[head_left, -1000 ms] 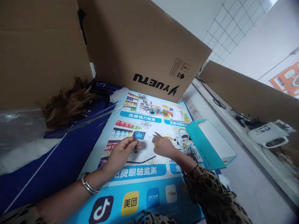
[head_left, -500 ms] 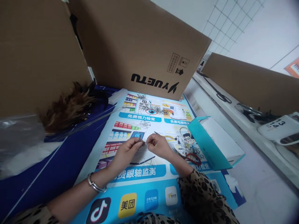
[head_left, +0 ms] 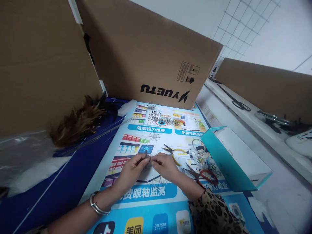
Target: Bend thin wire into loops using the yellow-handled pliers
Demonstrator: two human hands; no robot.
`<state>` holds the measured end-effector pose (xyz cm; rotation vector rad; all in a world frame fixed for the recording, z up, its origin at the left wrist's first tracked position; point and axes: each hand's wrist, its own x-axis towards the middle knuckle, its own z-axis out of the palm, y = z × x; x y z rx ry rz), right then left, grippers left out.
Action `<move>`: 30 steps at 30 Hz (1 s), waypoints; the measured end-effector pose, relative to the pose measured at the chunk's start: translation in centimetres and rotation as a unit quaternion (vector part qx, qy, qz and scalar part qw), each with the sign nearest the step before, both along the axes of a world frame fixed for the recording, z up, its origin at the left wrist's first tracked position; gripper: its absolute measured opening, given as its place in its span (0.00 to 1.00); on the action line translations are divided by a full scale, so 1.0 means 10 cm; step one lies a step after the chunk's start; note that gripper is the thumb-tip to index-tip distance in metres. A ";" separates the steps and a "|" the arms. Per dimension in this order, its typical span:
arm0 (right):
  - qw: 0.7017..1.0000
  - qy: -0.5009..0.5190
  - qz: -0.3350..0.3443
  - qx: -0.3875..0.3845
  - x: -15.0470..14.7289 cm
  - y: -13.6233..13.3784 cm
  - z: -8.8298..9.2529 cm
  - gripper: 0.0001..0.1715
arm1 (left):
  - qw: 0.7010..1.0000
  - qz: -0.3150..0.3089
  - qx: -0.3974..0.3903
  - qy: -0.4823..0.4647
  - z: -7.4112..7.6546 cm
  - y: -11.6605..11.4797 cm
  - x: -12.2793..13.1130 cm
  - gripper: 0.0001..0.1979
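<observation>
My left hand (head_left: 133,169) and my right hand (head_left: 165,166) meet over the printed sheet (head_left: 156,204), fingertips nearly touching. Both are closed in a pinch; a small thin dark tip shows by the left fingers, but what they hold is too small to name. Just beyond the right hand lie pliers with yellow handles (head_left: 179,152). Scissors with red handles (head_left: 209,177) rest beside the right forearm. Thin wire pieces (head_left: 159,181) lie below the hands, and a loose bundle of wire (head_left: 154,136) sits beyond them.
A teal box with a white inside (head_left: 225,164) stands at right, beside a pile of wire bits and rings (head_left: 203,159). More tangled wire (head_left: 167,121) lies farther back. Brown feathers (head_left: 76,122) and a clear plastic bag (head_left: 26,152) are at left. Cardboard (head_left: 146,48) walls the back.
The view has shifted, so the scene sits lower in the picture. My right hand has turned palm-down, its fingers closer to the left, and the pliers show more fully.
</observation>
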<state>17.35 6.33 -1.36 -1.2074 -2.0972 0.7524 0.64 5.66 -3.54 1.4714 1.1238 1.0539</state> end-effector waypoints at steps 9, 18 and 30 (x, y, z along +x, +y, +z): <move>0.999 0.030 -0.010 0.002 -0.05 0.00 -0.04 0.09 | 0.999 0.014 0.047 -0.017 0.05 -0.04 0.00 0.06; 1.000 0.009 -0.022 -0.021 -0.08 -0.05 -0.07 0.14 | 1.000 0.016 0.004 -0.021 0.01 -0.03 0.00 0.09; 0.997 0.046 -0.053 -0.017 -0.01 -0.09 0.07 0.08 | 0.998 0.008 -0.027 -0.054 0.09 -0.05 0.03 0.09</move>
